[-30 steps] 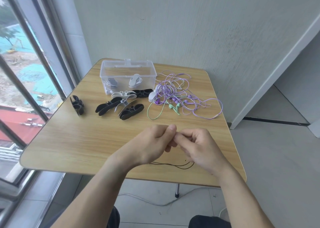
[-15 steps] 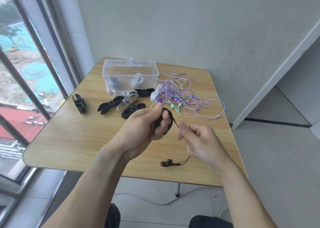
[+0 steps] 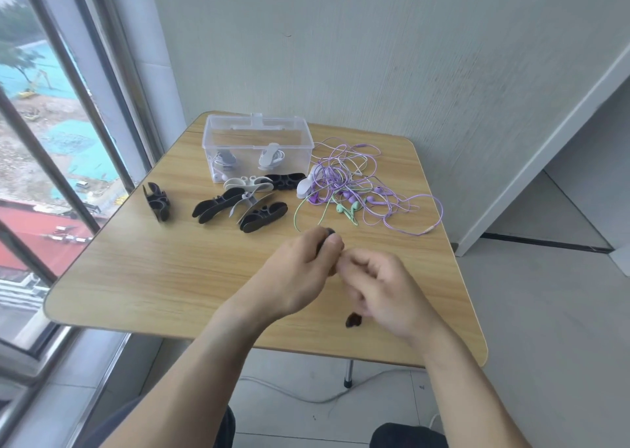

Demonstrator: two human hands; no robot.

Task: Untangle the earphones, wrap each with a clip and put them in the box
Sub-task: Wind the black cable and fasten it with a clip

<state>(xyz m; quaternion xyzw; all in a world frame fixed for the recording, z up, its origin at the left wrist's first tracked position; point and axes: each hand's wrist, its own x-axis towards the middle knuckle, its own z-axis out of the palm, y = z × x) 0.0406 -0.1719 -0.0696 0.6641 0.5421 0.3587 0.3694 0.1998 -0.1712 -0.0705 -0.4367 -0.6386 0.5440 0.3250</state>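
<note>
The left hand [image 3: 300,274] grips a black clip [image 3: 326,239] between thumb and curled fingers, just above the worktop [image 3: 143,277]. The right hand [image 3: 381,287], blurred, has its fingers curled and touches the left at the fingertips; whether it pinches the cord cannot be told. Black earbuds [image 3: 353,320] hang below it, near the worktop's front. Farther back lie spare clips [image 3: 235,205], a tangle of purple and green earphones [image 3: 354,188], and the clear box [image 3: 258,147] holding two wrapped sets.
</note>
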